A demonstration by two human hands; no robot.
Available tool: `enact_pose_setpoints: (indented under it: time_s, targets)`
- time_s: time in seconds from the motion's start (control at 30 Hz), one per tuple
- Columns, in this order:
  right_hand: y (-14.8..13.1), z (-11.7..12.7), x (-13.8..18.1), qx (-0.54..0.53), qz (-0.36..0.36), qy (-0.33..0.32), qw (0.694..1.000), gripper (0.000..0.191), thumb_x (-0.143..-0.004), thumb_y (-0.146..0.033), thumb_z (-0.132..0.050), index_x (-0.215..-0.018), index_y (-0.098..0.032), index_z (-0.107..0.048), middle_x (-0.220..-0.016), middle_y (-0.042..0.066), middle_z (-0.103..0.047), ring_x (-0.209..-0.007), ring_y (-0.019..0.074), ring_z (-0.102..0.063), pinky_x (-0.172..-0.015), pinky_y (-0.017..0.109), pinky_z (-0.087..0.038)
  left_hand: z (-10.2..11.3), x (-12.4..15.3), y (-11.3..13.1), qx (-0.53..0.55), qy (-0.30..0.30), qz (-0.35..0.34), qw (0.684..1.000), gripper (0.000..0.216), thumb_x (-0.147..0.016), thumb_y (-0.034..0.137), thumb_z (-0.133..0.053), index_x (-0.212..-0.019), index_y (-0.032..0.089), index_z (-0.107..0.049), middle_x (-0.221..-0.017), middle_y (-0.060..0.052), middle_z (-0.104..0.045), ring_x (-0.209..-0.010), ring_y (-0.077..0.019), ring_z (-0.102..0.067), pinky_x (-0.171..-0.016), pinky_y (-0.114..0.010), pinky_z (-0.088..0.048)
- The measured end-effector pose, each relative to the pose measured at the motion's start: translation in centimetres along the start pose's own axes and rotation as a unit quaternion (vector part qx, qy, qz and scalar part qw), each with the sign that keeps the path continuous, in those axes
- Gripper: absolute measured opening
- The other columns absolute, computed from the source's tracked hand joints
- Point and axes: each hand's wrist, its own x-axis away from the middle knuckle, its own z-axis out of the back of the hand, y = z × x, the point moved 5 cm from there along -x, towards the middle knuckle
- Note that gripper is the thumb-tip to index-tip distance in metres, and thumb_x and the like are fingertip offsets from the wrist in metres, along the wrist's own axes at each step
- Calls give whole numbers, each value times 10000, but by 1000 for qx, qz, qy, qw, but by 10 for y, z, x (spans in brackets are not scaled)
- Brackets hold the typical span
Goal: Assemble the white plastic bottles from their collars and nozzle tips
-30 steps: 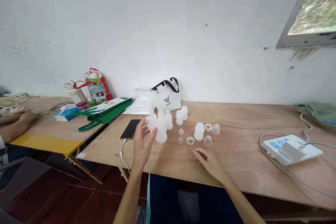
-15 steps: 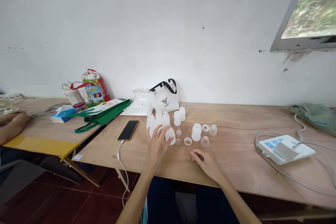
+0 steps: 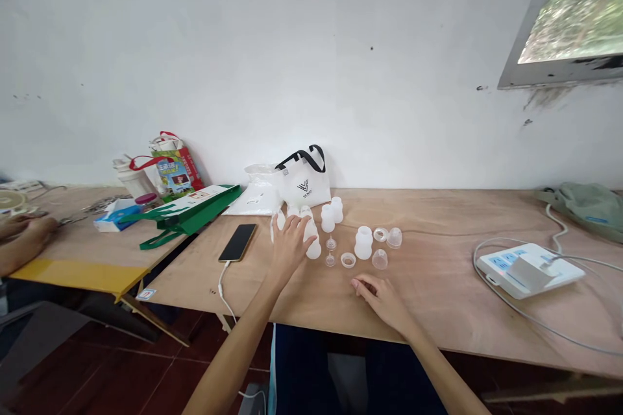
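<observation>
My left hand [image 3: 291, 243] reaches over a group of white baby bottles [image 3: 312, 243], fingers spread. Whether it touches them I cannot tell; it hides part of them. My right hand [image 3: 381, 300] rests on the table near its front edge, fingers curled in with nothing visible in them. Between the hands lie clear nipples [image 3: 331, 243] and a white collar ring [image 3: 348, 260]. An uncapped white bottle body [image 3: 363, 243] stands farther back, beside another ring [image 3: 380, 234] and two clear domed caps [image 3: 380, 259]. Two more white bottle bodies [image 3: 328, 218] stand behind the nipples.
A phone [image 3: 237, 242] on a white cable lies to the left. White bags [image 3: 304, 185] lean at the wall. A power strip [image 3: 530, 270] with a looping cord sits right, near a grey-green cloth bag [image 3: 586, 211]. Another person's hands [image 3: 29, 237] rest on the left table beyond a green bag [image 3: 192, 214].
My left hand has moved slightly back and left, farther over the bottle group. My right hand stays in place on the table. The camera view has shifted slightly.
</observation>
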Motion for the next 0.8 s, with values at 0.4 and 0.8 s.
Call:
enact_pose_setpoints:
  time_s: [0.4, 0.8]
  targets:
    - [3, -2, 0, -4, -1, -6, 1000, 402, -1033, -481, -430, -810, -229, -648, -730, -1, -675, -673, 187, -613, -649, 288, -412, -5, 1, -4, -23, 12, 16, 1000, 341, -961, 263, -537, -1296, 240, -597, -1266, -125, -681, -1286, -336, -545, -1179, -657, -214]
    - [1, -2, 0, 12, 6, 3, 1000, 392, -1046, -476, -422, -880, -231, -679, -726, -12, -679, -667, 178, -627, -643, 277, -437, 17, 13, 18, 155, 139, 47, 977, 416, -941, 255, -646, -1326, 386, -559, -1432, -72, -564, -1363, -375, -506, -1200, -701, -278]
